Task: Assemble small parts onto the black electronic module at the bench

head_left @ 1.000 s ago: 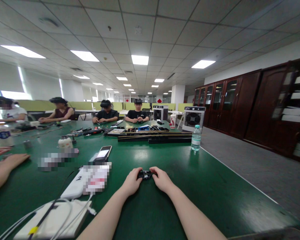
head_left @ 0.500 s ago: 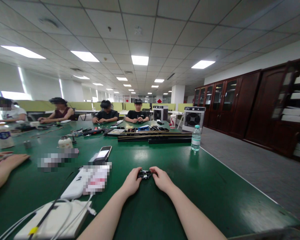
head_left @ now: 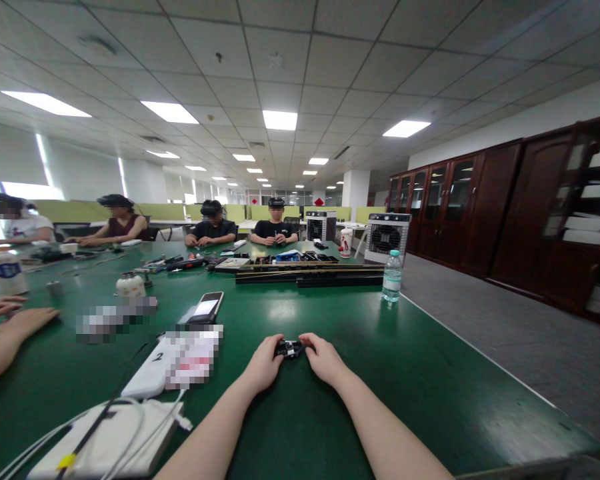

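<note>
Between my hands, low over the green tabletop [head_left: 300, 420], is a small black part with bright metallic or white bits [head_left: 290, 349]; its exact kind is too small to make out. My left hand [head_left: 264, 363] grips its left end with thumb and fingers. On the other side, my right hand [head_left: 323, 359] has its curled fingers closed on the right end. The fingertips partly cover both ends of the part. Whether it rests on the table or is slightly lifted, I cannot tell.
Left of my arms lie a white power bank [head_left: 150, 367], a phone [head_left: 207, 310] and a white box [head_left: 105, 440] with cables. A water bottle [head_left: 392, 277] stands ahead right, beside long black rails [head_left: 310, 275]. Another person's hands [head_left: 25, 323] are at far left; several people sit beyond.
My hands and the small black part hold almost the same position. At far left, the other person's fingers have shifted slightly.
</note>
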Demonstrator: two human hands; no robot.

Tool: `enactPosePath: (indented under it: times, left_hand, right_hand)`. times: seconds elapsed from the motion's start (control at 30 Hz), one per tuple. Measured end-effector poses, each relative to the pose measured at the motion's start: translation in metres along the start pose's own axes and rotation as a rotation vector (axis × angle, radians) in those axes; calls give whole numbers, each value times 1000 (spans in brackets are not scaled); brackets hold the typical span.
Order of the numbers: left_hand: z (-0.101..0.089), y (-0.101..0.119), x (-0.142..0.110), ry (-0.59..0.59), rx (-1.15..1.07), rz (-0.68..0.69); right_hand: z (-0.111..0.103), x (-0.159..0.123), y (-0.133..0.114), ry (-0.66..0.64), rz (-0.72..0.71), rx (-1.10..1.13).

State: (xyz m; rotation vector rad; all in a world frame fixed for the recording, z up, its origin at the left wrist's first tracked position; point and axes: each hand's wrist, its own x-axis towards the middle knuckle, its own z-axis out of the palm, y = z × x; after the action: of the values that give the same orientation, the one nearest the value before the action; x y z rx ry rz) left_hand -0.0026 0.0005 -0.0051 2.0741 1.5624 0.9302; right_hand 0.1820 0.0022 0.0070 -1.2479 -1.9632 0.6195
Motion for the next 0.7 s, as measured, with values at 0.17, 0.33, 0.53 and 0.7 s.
enactPosePath:
  times: [0.17,0.33,0.53,0.7]
  left_hand:
    - [1,-2,0,2,-10,5]
    - [1,-4,1,9,-2,30]
    - [-1,1,0,-8,37,48]
    - [-5,8,-4,-26,59,49]
  right_hand:
    - [-1,-1,-4,4,8,-20]
    - [-2,-4,-12,37,-45,-72]
    - [-1,-6,-16,13,-89,-144]
    - [-1,-7,-17,16,-108,-166]
